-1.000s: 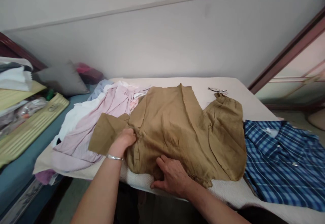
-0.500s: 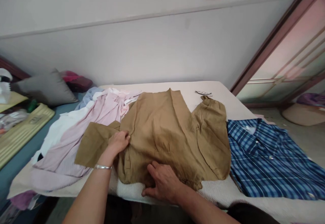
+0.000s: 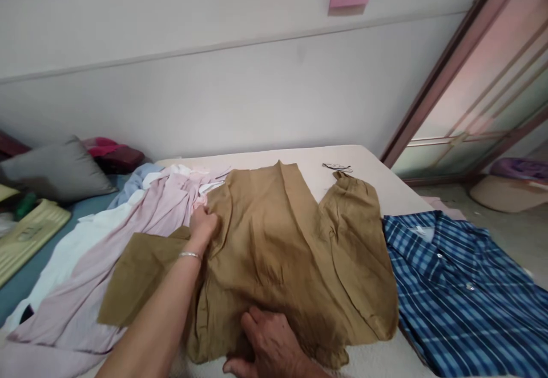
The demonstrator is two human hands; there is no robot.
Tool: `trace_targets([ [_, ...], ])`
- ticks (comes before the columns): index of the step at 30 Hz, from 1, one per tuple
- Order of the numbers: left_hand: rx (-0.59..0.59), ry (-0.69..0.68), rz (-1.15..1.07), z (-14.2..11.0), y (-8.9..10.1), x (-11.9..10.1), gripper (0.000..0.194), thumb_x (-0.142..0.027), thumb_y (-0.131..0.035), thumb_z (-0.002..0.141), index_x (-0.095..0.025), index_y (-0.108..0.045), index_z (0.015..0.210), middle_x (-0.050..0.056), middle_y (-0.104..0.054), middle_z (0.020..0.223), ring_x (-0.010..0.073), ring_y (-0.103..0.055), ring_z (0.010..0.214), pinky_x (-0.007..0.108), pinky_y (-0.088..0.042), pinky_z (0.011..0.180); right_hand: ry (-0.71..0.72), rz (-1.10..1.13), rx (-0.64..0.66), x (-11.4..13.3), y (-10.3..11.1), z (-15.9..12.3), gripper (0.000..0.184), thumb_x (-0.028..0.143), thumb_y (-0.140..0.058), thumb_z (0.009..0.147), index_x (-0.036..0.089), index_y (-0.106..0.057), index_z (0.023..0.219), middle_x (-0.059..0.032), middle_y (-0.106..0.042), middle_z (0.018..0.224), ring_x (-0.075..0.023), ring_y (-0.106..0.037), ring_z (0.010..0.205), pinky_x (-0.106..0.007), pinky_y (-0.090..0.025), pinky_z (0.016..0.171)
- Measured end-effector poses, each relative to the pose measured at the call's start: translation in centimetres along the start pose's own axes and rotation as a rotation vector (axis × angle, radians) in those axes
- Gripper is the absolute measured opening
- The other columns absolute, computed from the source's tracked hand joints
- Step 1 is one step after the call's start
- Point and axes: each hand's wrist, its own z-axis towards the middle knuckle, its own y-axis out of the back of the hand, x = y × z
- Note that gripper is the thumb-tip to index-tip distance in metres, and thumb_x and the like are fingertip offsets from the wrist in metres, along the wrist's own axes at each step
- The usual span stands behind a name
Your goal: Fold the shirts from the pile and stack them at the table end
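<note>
A brown long-sleeved shirt (image 3: 274,229) lies spread on the padded white table, wrinkled at its near part. One sleeve (image 3: 359,252) with a gathered cuff is folded down along the right side; a flat brown part (image 3: 137,275) sticks out to the left. My left hand (image 3: 203,226), with a bracelet at the wrist, has its fingers closed on the shirt's left edge. Near the front edge my right hand (image 3: 272,341) rests on the lower part of the shirt, fingers laid out and thumb spread apart.
A blue plaid shirt (image 3: 466,286) lies folded at the right. Pink garments (image 3: 98,286) and white ones are heaped at the left. Eyeglasses (image 3: 337,167) lie at the back. Further left are a grey cushion (image 3: 55,169) and a yellow box (image 3: 34,232). A wall (image 3: 257,104) stands behind.
My left hand has moved up along the shirt's left edge, away from me. My right hand stays on the lower part. The view has tilted up and shifted slightly right.
</note>
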Motion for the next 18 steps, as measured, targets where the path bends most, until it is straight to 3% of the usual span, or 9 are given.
trace_targets([
  [4,0.123,-0.324,0.024,-2.1,-1.7,-1.4,0.034,-0.049,-0.063,0.081,-0.025,-0.065,0.104,0.007,-0.074,0.095,0.0250,-0.067,0.090,0.032,-0.045,0.074,-0.002,-0.028,0.005,-0.1,-0.4,0.0,0.069,0.088,-0.058,0.070,0.022,-0.052,0.090,-0.0053,-0.066,0.084,-0.0226,-0.065,0.069,-0.030,-0.045,0.059],
  [7,0.154,-0.253,-0.030,-1.1,-1.9,-1.6,0.045,-0.063,-0.055,0.085,-0.021,-0.067,0.095,0.009,-0.074,0.091,0.0242,-0.067,0.085,0.032,-0.045,0.072,0.019,-0.060,-0.025,-0.3,-0.7,0.1,0.069,0.088,-0.057,0.069,0.022,-0.052,0.088,-0.0046,-0.066,0.080,-0.0227,-0.065,0.064,-0.029,-0.042,0.053],
  [10,0.092,-0.214,-0.049,1.1,-1.7,-2.4,0.051,-0.062,-0.044,0.092,-0.018,-0.068,0.088,0.013,-0.074,0.091,0.0255,-0.067,0.088,0.033,-0.045,0.075,0.061,-0.081,-0.069,-0.6,-1.2,0.4,0.074,0.095,-0.044,0.070,0.023,-0.051,0.083,-0.0031,-0.064,0.073,-0.0206,-0.062,0.055,-0.028,-0.035,0.047],
  [12,0.066,-0.220,-0.074,2.3,-1.8,-3.8,0.057,-0.062,-0.037,0.095,-0.017,-0.070,0.086,0.015,-0.074,0.093,0.0265,-0.068,0.091,0.034,-0.046,0.077,0.083,-0.096,-0.100,-0.8,-1.6,0.7,0.078,0.099,-0.036,0.069,0.023,-0.050,0.080,-0.0021,-0.062,0.069,-0.0191,-0.060,0.051,-0.028,-0.030,0.044],
  [14,0.114,-0.203,-0.111,2.8,-2.4,-5.9,0.065,-0.067,-0.031,0.095,-0.017,-0.071,0.083,0.017,-0.075,0.093,0.0280,-0.069,0.091,0.034,-0.047,0.077,0.096,-0.104,-0.125,-0.9,-1.8,0.8,0.080,0.100,-0.032,0.069,0.023,-0.049,0.078,-0.0017,-0.061,0.067,-0.0177,-0.059,0.050,-0.027,-0.027,0.043],
  [16,0.192,-0.179,-0.124,2.8,-3.4,-8.2,0.066,-0.071,-0.038,0.091,-0.016,-0.073,0.083,0.019,-0.075,0.094,0.0303,-0.070,0.091,0.036,-0.048,0.076,0.114,-0.099,-0.135,-1.0,-1.8,0.9,0.080,0.100,-0.029,0.070,0.023,-0.049,0.077,-0.0018,-0.060,0.066,-0.0160,-0.057,0.049,-0.027,-0.025,0.042],
  [18,0.219,-0.177,-0.114,2.6,-4.5,-10.2,0.053,-0.063,-0.055,0.085,-0.015,-0.075,0.091,0.021,-0.075,0.099,0.0321,-0.070,0.092,0.036,-0.049,0.076,0.124,-0.086,-0.130,-1.0,-1.8,0.9,0.081,0.100,-0.027,0.071,0.022,-0.049,0.077,-0.0021,-0.060,0.067,-0.0145,-0.055,0.048,-0.026,-0.025,0.042],
])
